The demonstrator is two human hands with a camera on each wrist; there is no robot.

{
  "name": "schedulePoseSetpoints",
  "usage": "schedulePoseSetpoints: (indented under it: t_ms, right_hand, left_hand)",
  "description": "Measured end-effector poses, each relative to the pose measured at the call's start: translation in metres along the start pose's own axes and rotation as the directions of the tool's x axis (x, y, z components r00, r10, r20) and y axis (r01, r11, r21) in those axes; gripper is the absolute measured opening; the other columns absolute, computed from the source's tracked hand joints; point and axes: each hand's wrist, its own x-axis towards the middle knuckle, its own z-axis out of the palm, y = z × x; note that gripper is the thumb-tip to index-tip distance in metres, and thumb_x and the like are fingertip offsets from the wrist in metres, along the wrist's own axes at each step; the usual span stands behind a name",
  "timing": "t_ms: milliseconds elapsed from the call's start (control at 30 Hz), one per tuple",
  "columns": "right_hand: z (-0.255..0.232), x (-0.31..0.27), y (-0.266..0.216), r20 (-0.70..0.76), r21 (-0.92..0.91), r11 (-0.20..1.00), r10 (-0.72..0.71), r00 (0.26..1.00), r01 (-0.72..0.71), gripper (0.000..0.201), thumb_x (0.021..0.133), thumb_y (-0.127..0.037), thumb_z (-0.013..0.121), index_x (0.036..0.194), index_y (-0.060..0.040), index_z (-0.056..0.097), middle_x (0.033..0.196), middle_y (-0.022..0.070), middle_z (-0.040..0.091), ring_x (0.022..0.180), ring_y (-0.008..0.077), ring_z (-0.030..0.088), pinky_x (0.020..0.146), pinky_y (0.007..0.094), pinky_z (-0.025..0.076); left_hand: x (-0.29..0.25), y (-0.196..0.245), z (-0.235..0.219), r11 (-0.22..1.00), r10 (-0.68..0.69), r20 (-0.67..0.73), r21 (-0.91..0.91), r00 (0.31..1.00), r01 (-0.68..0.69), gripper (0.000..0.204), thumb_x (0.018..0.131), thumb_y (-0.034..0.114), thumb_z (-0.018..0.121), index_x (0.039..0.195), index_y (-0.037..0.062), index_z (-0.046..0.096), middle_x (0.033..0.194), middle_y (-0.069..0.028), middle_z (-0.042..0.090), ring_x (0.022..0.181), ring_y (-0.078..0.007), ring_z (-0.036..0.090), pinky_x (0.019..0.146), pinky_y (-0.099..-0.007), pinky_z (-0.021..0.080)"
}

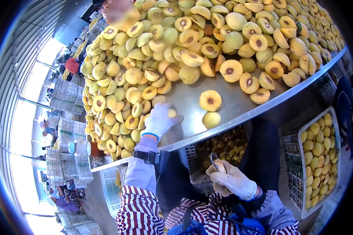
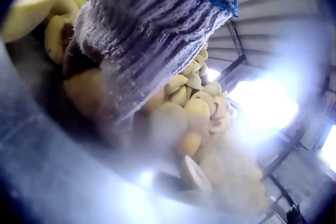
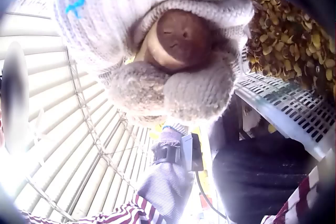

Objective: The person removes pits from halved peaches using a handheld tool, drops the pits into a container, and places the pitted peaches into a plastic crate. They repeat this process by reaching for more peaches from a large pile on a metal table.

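Observation:
My left hand (image 1: 159, 121), in a white knit glove, reaches over the metal table at the edge of a heap of yellow peach halves. Its fingers grip a peach half (image 1: 171, 113), mostly covered by the glove; in the left wrist view the peach half (image 2: 85, 94) shows beside the fingers. Low in front of the body, my gloved right hand (image 1: 232, 179) holds a pitting tool by its wooden handle (image 3: 181, 39), fingers curled round it. The tool's curved metal loop (image 1: 212, 157) sticks up from the fist. Two peach halves, one cut side up (image 1: 210, 100), lie apart nearby.
The metal table's raised rim (image 1: 259, 111) runs between the heap and my lap. Beneath it stands a crate (image 1: 190, 158) of dark scraps and fruit pieces. A crate of yellow halves (image 1: 303, 172) stands at right. Stacked crates (image 1: 66, 94) and other people are at left.

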Motion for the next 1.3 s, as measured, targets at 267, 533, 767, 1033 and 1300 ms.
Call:
schedulePoseSetpoints:
  t_ms: [267,533,767,1033,1300]
  right_hand:
    - [0.011,-0.004,0.008,-0.027,-0.141,0.985,-0.108,0.994,0.103,0.037,0.09,-0.032,0.067,0.116,-0.0075,0.056,0.074,0.0012,0.06,0.062,0.0084,0.058,0.055,0.0236,0.046]
    - [0.018,-0.002,0.019,-0.14,-0.581,0.8,-0.275,0.951,0.146,0.05,0.088,-0.046,0.065,0.116,-0.0054,0.059,0.091,0.0204,0.069,0.085,0.0377,0.07,0.074,0.0422,0.054]
    - [0.023,-0.007,0.016,-0.15,-0.731,0.657,-0.418,0.896,0.184,0.046,0.089,-0.039,0.069,0.116,-0.0031,0.062,0.083,0.015,0.07,0.075,0.0291,0.071,0.067,0.0335,0.055]
    - [0.017,-0.002,0.031,-0.058,-0.701,0.676,-0.368,0.928,0.225,0.034,0.092,-0.038,0.065,0.106,-0.0066,0.061,0.071,0.0131,0.065,0.064,0.0274,0.068,0.059,0.0351,0.053]
    - [0.012,-0.019,-0.005,0.169,-0.085,0.987,0.148,0.974,-0.136,0.029,0.092,-0.039,0.068,0.098,-0.0129,0.058,0.062,-0.0028,0.054,0.045,0.0044,0.045,0.04,0.0205,0.033]
  left_hand:
    - [-0.085,0.04,0.01,-0.454,0.146,0.091,-0.878,0.985,0.149,0.073,0.093,0.059,0.057,0.138,0.0028,0.048,0.125,-0.015,0.06,0.107,-0.0333,0.066,0.072,-0.0347,0.058]
    - [-0.15,0.081,0.014,-0.367,0.163,0.202,-0.896,0.966,0.25,0.088,0.091,0.074,0.042,0.135,-0.0026,0.049,0.12,-0.0189,0.063,0.097,-0.0295,0.067,0.084,-0.0379,0.057]
    - [-0.165,0.088,0.005,-0.195,0.128,0.158,-0.964,0.979,0.181,0.085,0.094,0.07,0.044,0.13,-0.0067,0.055,0.118,-0.0189,0.065,0.106,-0.0243,0.064,0.094,-0.0346,0.053]
    - [-0.165,0.081,-0.005,0.045,0.19,0.147,-0.989,0.971,0.141,0.067,0.103,0.054,0.04,0.132,-0.0044,0.055,0.121,-0.0146,0.065,0.102,-0.02,0.065,0.093,-0.031,0.05]
    - [-0.179,0.099,0.005,-0.011,0.086,-0.259,-0.966,0.962,-0.26,0.049,0.106,0.031,0.046,0.141,-0.0027,0.043,0.136,-0.016,0.055,0.121,-0.0247,0.057,0.107,-0.0355,0.042]
